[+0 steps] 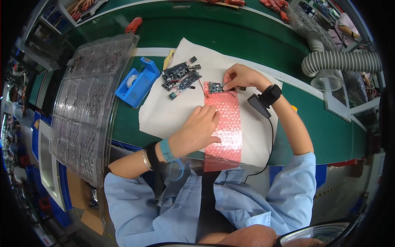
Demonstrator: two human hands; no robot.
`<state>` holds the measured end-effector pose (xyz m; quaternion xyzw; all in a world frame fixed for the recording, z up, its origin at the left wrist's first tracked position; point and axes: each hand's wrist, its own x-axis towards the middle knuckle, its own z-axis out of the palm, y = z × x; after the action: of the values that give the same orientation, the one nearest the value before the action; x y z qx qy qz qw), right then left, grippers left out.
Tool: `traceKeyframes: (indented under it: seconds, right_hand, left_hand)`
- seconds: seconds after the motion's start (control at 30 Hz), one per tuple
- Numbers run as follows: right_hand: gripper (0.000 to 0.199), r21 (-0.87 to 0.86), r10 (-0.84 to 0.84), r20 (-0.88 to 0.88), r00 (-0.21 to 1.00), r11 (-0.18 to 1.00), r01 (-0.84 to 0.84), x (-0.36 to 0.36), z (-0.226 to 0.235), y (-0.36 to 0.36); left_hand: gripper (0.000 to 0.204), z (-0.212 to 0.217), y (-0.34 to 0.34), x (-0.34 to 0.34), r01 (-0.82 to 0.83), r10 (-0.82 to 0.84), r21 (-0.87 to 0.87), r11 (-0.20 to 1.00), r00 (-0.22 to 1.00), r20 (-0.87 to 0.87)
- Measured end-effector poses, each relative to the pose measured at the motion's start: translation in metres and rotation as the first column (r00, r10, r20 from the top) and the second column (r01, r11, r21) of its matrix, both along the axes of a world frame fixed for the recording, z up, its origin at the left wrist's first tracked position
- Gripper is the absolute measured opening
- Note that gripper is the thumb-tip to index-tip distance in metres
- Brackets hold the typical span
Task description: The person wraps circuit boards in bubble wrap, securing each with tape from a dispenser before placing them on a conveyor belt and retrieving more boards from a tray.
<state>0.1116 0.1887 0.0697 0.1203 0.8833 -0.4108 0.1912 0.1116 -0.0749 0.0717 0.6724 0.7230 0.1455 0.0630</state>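
Observation:
A strip of pink bubble wrap [223,113] lies lengthwise on a white sheet in front of me, its near end hanging past the table edge. At its far end is a small circuit board [215,87] with thin wires. My right hand [242,78] pinches this board between thumb and fingers. My left hand [197,128] rests on the left side of the bubble wrap, thumb apart from the lightly bent fingers, holding nothing. Left of the wrap, several more circuit boards [181,75] lie in a loose pile with wires between them.
A blue tape dispenser [138,83] stands left of the white sheet [164,115]. Beyond it are stacked clear plastic trays [88,99]. A red wrapped bundle [133,25] lies on the green surface at the back. A ribbed duct [337,62] reaches in from the right. A black cable [271,144] trails from my right wrist.

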Motion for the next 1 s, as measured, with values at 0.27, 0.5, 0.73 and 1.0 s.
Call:
traceKeyframes:
  seconds: [0.27,0.5,0.73,1.0]
  right_hand:
    - [0.025,-0.013,0.131,0.135,0.982,0.991,-0.130,0.003,0.011,0.035]
    - [0.022,0.028,0.103,0.055,0.993,0.994,-0.105,0.009,0.015,0.040]
    - [0.019,0.026,0.086,0.125,0.988,0.996,-0.090,0.014,0.019,0.045]
    - [0.017,0.013,0.039,0.028,0.999,0.999,-0.040,0.016,0.004,0.037]
  left_hand:
    - [0.063,-0.005,0.041,0.012,0.131,-0.131,-0.021,0.991,0.991,-0.010]
    - [0.062,0.002,0.044,-0.013,0.095,-0.082,-0.099,0.991,0.989,0.125]
    - [0.064,-0.011,0.032,0.012,0.007,-0.008,-0.004,1.000,0.994,-0.108]
    - [0.065,-0.003,0.033,0.011,-0.025,0.015,-0.081,0.996,0.992,-0.127]
